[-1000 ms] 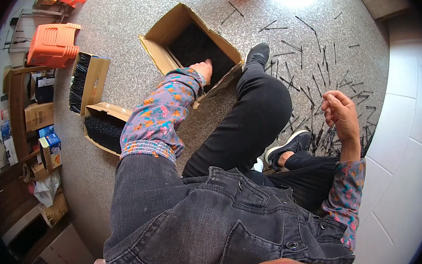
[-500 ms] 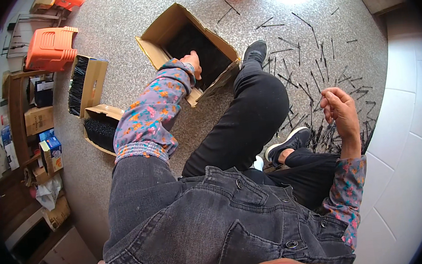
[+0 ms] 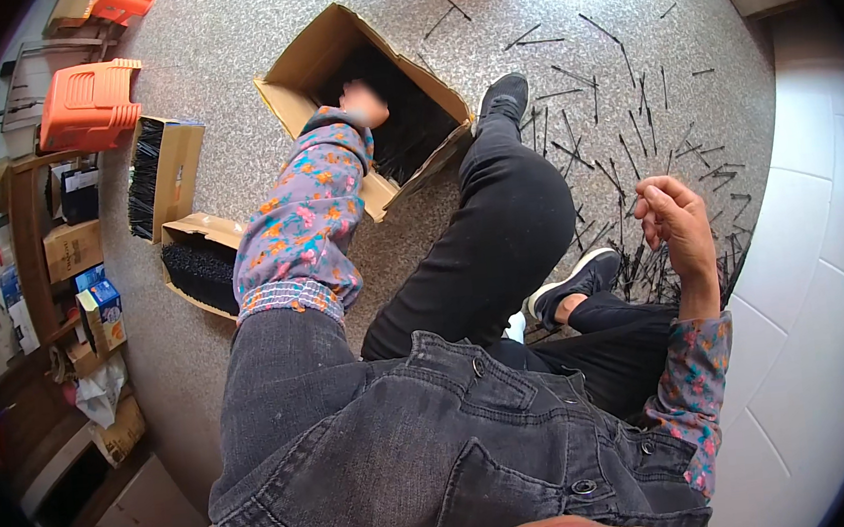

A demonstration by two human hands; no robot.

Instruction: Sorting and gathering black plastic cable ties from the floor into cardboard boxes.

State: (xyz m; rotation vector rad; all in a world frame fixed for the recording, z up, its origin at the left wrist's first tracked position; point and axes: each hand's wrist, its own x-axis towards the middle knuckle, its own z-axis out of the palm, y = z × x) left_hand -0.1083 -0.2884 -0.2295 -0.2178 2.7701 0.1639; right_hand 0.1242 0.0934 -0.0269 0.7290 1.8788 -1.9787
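My left hand (image 3: 365, 105) reaches over the mouth of an open cardboard box (image 3: 391, 201), close to a mass of thin black sticks (image 3: 415, 124) inside it. Motion smears its fingers, so I cannot see what they hold. Off to the right, my right hand (image 3: 677, 221) is raised above the floor, its fingers curled in toward the thumb. Whatever may be between those fingers does not show. Beneath and around it, many slim black sticks (image 3: 643, 269) lie scattered and heaped on the floor, some joined at angles.
Left of my arm stand a cardboard box of black sticks (image 3: 177, 180) and another box with small black pieces (image 3: 197, 273). An orange plastic stool (image 3: 90, 107) is beyond them. Shelves (image 3: 30, 237) line the far left. My shoes (image 3: 503, 96) rest between the box and the scattered sticks.
My left hand has shifted slightly up and left over the box and is now blurred. The right hand holds nearly the same place. The view has turned a little, moving the boxes leftward.
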